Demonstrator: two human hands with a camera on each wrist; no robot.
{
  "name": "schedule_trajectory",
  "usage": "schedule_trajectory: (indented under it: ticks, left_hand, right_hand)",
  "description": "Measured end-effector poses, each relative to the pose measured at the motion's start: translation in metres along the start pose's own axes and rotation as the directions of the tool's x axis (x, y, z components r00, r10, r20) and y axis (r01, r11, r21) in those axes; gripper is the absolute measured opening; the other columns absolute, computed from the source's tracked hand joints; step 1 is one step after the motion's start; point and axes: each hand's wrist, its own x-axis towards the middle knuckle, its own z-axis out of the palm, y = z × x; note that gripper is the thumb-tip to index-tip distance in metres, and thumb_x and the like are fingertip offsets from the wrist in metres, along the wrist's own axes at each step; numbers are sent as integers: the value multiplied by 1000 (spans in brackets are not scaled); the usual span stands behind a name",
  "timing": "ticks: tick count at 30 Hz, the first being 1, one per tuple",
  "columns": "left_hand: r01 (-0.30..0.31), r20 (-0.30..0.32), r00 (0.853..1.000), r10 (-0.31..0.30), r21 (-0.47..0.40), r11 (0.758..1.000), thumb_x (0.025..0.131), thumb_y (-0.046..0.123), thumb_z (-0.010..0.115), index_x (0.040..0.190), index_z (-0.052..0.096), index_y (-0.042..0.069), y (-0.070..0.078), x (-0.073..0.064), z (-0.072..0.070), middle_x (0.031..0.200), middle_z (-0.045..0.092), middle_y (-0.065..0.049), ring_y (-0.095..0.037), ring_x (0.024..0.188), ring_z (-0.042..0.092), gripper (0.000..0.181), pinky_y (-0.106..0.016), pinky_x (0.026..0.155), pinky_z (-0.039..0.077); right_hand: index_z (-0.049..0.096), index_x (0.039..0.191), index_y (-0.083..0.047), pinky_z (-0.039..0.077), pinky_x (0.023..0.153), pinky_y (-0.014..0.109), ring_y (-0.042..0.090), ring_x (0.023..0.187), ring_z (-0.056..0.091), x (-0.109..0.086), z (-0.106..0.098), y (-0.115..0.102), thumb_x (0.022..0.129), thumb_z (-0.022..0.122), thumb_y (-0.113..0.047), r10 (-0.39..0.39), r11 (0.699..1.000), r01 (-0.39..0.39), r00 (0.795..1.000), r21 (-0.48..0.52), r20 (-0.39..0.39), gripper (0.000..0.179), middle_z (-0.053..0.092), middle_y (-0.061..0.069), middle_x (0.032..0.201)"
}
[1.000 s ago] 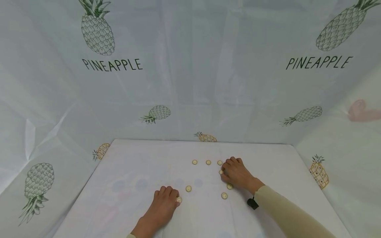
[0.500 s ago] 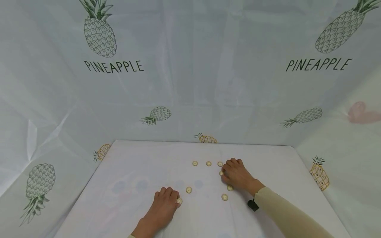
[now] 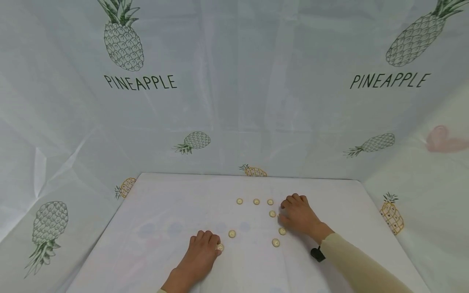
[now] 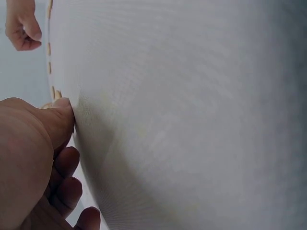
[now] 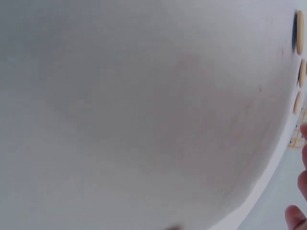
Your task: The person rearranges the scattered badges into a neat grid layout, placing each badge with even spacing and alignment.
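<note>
Several pale round buttons lie on the white-covered table. In the head view, my left hand pinches one button at the tabletop between thumb and finger. Just beyond it lies another button. To the right, my right hand hovers with loosely bent fingers, apart from the nearest button. The left wrist view has my left thumb against the table, partly hiding the held button. Only a few right fingertips show at the edge of the right wrist view.
Three buttons, one of them a button in the middle, form a row toward the back. Two more, including a button, lie nearer on the right. A pineapple-print sheet hangs behind the table.
My right hand has let go of the button at its fingertips and drawn back to the right. That button stays on the table. My left hand has held its place.
</note>
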Motion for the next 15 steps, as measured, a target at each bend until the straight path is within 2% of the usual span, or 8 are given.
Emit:
schedule_trajectory:
  ticks: [11, 15]
  left_hand:
    - [-1, 12, 1000, 1, -14, 1000, 98, 31, 76, 109, 63, 17, 3, -1, -5, 103, 56, 5, -14, 93, 40, 22, -35, 79, 36]
    - [-2, 4, 1000, 2, -15, 1000, 97, 31, 76, 108, 62, 17, 5, -1, -7, 102, 55, 5, -14, 93, 40, 22, -35, 78, 34]
  right_hand:
    - [68, 108, -9, 40, 99, 55, 30, 109, 55, -34, -13, 31, 99, 71, -26, 71, 997, -73, 995, -17, -64, 20, 64, 3, 104]
    - [68, 106, -7, 39, 99, 58, 33, 109, 55, -51, -20, 41, 97, 75, -24, 97, 995, -97, 991, -4, -94, 20, 64, 5, 103]
